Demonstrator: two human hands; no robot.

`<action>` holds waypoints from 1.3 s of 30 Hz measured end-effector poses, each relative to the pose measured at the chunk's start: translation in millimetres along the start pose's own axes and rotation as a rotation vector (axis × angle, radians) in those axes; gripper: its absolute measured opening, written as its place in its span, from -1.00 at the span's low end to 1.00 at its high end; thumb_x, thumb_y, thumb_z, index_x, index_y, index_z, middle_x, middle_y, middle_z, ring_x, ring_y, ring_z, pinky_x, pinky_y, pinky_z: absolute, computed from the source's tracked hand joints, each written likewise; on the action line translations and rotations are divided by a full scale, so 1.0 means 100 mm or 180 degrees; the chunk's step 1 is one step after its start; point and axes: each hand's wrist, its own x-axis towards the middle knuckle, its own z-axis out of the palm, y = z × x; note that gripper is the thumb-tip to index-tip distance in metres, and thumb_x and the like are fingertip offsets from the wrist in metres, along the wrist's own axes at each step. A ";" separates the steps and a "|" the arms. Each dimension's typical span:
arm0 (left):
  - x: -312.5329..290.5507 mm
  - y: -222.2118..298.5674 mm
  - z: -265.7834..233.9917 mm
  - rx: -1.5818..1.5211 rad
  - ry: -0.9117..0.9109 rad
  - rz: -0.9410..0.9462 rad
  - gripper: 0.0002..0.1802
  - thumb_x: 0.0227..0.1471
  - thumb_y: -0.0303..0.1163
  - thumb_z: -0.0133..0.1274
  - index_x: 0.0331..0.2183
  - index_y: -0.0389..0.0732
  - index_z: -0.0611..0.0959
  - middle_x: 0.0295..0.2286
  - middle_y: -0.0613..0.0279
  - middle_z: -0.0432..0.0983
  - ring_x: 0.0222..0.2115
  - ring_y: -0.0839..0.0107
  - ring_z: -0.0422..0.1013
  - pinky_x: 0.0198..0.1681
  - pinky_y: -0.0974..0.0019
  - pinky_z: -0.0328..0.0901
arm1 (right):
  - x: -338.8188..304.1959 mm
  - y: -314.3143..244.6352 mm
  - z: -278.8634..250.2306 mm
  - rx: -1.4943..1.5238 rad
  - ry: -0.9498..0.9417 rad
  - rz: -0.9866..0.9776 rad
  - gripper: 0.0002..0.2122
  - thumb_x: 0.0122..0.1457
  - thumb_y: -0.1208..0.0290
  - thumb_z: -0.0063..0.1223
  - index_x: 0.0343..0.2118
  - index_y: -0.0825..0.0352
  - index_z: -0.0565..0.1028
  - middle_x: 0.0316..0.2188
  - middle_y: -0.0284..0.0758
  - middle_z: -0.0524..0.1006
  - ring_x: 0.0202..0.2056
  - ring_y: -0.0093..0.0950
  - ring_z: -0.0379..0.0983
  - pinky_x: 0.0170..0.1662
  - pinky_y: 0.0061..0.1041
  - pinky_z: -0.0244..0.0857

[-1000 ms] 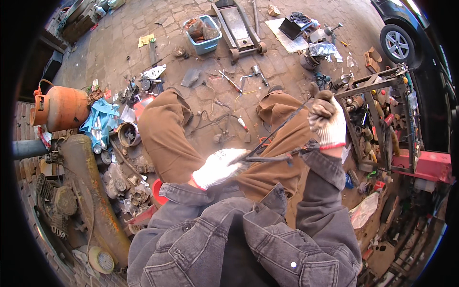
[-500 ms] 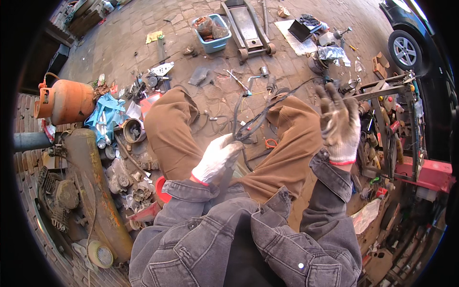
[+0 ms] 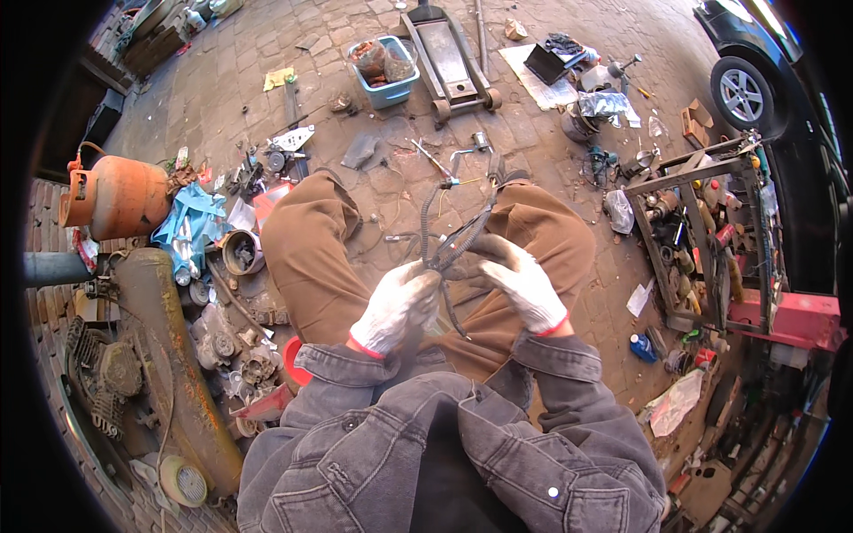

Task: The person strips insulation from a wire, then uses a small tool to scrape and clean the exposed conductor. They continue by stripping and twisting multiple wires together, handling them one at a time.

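Note:
A black wiring harness [image 3: 460, 240], partly sheathed in ribbed conduit, hangs between my knees. My left hand [image 3: 397, 305], in a white work glove, is closed around its gathered wires. From the right, my right hand [image 3: 517, 277] has its dirt-darkened gloved fingers closed on the same bundle; the fingertips are partly hidden by wires. One loose tail drops below the hands. Beyond the harness, a thin metal-tipped tool [image 3: 431, 158] and a small metal socket-like piece [image 3: 481, 140] lie on the paving.
An orange gas cylinder [image 3: 124, 197] and a rusty tank [image 3: 173, 355] stand left, among scattered parts. Ahead are a blue bin [image 3: 391, 92] and a floor jack [image 3: 449, 62]. A metal frame rack [image 3: 689, 182] with tools and a dark car [image 3: 804, 178] are at the right.
My right hand has come down and inward from its raised, spread position by the right knee and now closes on the harness. My left hand keeps its hold.

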 end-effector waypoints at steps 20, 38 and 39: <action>-0.13 0.11 -0.05 0.0391 -0.0074 0.0273 -0.65 0.25 -0.29 0.08 -0.02 -0.30 0.57 -0.56 0.47 0.35 -0.62 0.69 0.21 -0.55 0.53 0.14 | 0.21 1.22 -0.10 0.2199 0.1036 0.0963 -0.79 0.27 0.26 0.13 -0.13 0.25 0.53 -0.34 -0.39 0.53 -0.46 -0.53 0.36 -0.37 -0.53 0.25; -0.14 0.23 -0.14 0.1947 0.0010 0.0442 -0.65 0.21 -0.29 0.11 -0.03 -0.28 0.61 -0.36 0.34 0.53 -0.38 0.57 0.37 -0.30 0.41 0.30 | 0.20 0.20 0.43 -0.1263 -0.0488 -0.0556 -0.57 0.24 0.53 0.06 0.19 0.40 0.38 0.12 -0.19 0.49 0.07 -0.33 0.47 0.11 -0.33 0.39; -0.16 0.24 -0.16 0.2171 0.0007 0.0498 -0.64 0.20 -0.29 0.12 -0.04 -0.29 0.61 -0.36 0.31 0.55 -0.37 0.53 0.40 -0.29 0.38 0.32 | 0.19 0.17 0.44 -0.1925 -0.0406 -0.0924 -0.60 0.22 0.48 0.06 0.13 0.37 0.43 0.02 -0.15 0.52 0.01 -0.26 0.49 0.06 -0.30 0.39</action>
